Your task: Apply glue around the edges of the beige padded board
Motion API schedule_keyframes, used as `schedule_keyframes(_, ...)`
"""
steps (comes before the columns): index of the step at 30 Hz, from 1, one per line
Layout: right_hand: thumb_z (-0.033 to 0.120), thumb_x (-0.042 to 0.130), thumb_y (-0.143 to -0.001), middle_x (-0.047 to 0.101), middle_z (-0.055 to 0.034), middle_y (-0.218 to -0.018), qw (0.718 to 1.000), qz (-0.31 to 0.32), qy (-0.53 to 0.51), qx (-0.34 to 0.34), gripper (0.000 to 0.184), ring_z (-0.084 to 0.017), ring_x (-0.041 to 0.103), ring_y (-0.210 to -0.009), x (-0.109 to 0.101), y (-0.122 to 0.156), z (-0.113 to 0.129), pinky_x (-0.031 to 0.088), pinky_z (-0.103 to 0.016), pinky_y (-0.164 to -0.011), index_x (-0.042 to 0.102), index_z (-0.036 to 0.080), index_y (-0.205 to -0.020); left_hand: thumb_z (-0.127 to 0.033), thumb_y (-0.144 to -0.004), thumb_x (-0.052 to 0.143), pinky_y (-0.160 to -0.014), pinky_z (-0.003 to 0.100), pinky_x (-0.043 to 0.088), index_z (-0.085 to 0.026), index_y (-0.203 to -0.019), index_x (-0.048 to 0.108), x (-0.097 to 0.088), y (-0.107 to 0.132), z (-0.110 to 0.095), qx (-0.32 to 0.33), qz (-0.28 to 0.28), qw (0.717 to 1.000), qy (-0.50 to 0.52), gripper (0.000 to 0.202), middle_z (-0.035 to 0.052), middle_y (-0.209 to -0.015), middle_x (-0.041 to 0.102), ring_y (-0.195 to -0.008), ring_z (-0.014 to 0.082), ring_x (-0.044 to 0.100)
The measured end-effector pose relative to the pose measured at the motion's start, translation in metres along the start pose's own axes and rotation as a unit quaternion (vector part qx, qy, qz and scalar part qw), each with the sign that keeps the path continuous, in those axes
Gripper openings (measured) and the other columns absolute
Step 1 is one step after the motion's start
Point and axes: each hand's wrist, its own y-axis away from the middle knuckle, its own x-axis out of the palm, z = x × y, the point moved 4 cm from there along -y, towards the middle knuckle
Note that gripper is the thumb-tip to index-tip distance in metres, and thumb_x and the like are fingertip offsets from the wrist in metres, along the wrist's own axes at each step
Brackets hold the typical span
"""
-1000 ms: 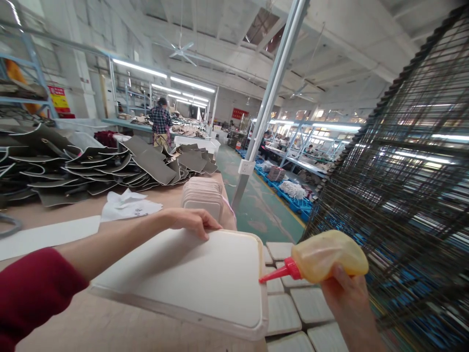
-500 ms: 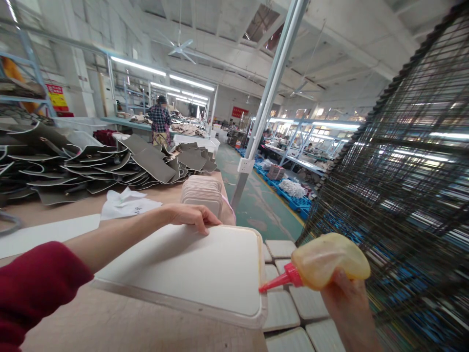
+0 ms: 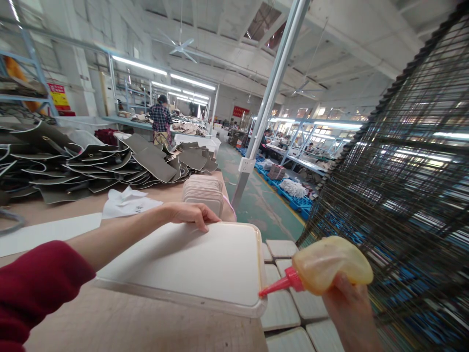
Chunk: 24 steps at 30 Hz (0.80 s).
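A white rounded-corner panel lies on the brown worktable, its right end hanging over the table's edge. My left hand presses its fingertips on the panel's far edge, the sleeve dark red. My right hand grips a yellowish squeeze bottle with a red nozzle. The nozzle tip touches the panel's right rim near its front corner.
Several small white panels lie in rows below the table's right edge. A stack of similar pieces stands beyond my left hand. Grey cut pieces pile at the back left. Wire racks rise at right. A person works far off.
The nozzle tip has travelled along the panel's right rim toward its front corner. My left hand has stayed on the far edge.
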Motion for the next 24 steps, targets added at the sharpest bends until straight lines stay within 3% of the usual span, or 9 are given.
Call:
schedule_keyframes(6,0.038,0.082,-0.055,0.066,-0.0041,-0.08,0.999,-0.034,-0.008,-0.005,0.056,-0.021,0.063,-0.078,0.002,0.005,0.006,0.052,-0.031,-0.068,0.063,0.021,-0.105,-0.005,-0.052,0.069,-0.07,0.032,0.053,-0.022,-0.09,0.075,-0.006,0.001,0.003,0.003,-0.026,0.999,0.034,0.042,0.0022,-0.082,0.074,-0.085,0.0283,0.067)
schedule_keyframes(15,0.039,0.084,-0.053,0.063,0.0021,-0.075,0.991,-0.129,0.011,-0.024,0.043,-0.014,0.059,-0.082,-0.008,0.015,0.006,0.05,-0.02,-0.07,0.064,0.019,-0.085,-0.017,-0.063,0.066,-0.075,0.03,0.051,-0.018,-0.102,0.072,-0.013,-0.001,0.013,0.042,0.031,0.998,-0.017,0.04,0.0031,-0.085,0.074,-0.084,0.0246,0.067)
schedule_keyframes(19,0.034,0.089,-0.041,0.06,0.0023,-0.077,0.983,-0.181,-0.016,-0.021,0.047,-0.016,0.057,-0.089,0.0,0.027,0.015,0.049,-0.019,-0.069,0.061,0.02,-0.077,-0.018,-0.064,0.067,-0.079,0.03,0.05,-0.016,-0.108,0.07,-0.013,-0.005,0.019,0.063,0.037,0.997,0.0,0.044,0.0034,-0.091,0.074,-0.084,0.0233,0.067)
schedule_keyframes(21,0.041,0.09,-0.035,0.059,-0.0009,-0.081,0.976,-0.216,0.016,-0.026,0.055,-0.02,0.054,-0.095,0.005,0.034,0.021,0.05,-0.021,-0.068,0.061,0.02,-0.076,-0.018,-0.064,0.067,-0.08,0.03,0.05,-0.016,-0.108,0.07,-0.013,-0.006,0.023,0.07,0.025,0.997,0.01,0.044,0.0039,-0.095,0.073,-0.085,0.0232,0.067)
schedule_keyframes(24,0.057,0.085,-0.04,0.057,-0.0076,-0.084,0.96,-0.257,0.1,-0.045,0.059,-0.028,0.05,-0.101,0.005,0.042,0.023,0.053,-0.032,-0.069,0.061,0.019,-0.078,-0.017,-0.064,0.066,-0.081,0.031,0.05,-0.016,-0.108,0.07,-0.014,-0.008,0.031,0.077,0.011,0.997,0.029,0.045,0.0044,-0.098,0.073,-0.087,0.0237,0.067)
